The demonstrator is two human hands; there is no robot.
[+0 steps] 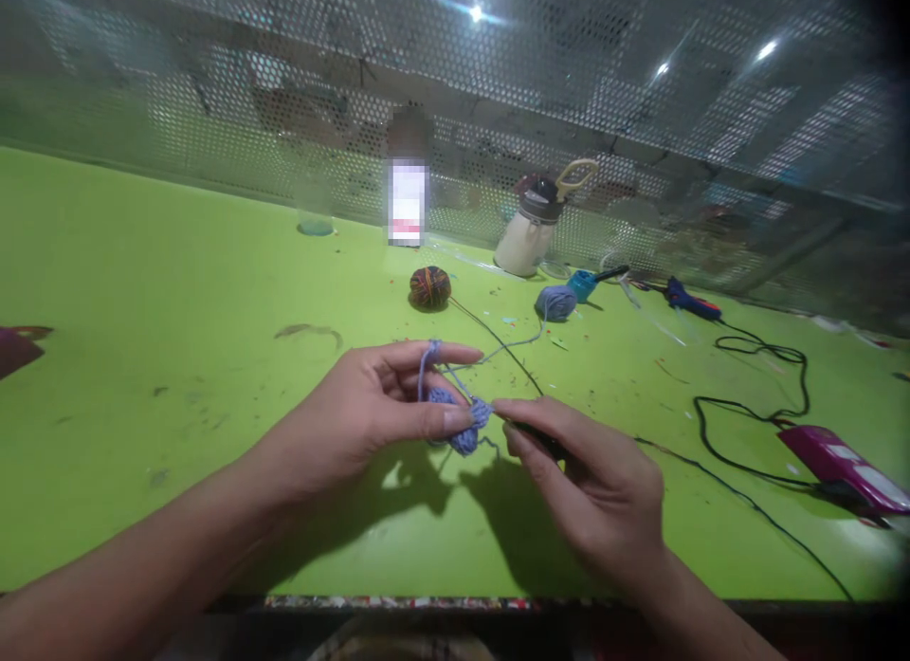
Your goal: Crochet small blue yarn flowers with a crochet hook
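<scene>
Between thumb and fingers, my left hand (384, 395) pinches a small purple-blue crochet piece (462, 431). A strand of the same yarn loops round its stretched index finger. From there the strand runs back to a blue yarn ball (555, 302) on the table. My right hand (590, 471) is closed round a dark-handled crochet hook (536, 435), whose tip meets the piece at its right edge. Behind the hands lies a multicoloured yarn ball (430, 288), its dark strand trailing toward my right hand and passing out of sight behind it.
On the green table (177, 358) a lit phone (407, 201) stands upright by the perforated metal panel (455, 92). Farther right are a cream bottle (526, 229), a teal container (583, 284) and a blue glue gun (689, 299). A black cord winds near a magenta device (846, 467).
</scene>
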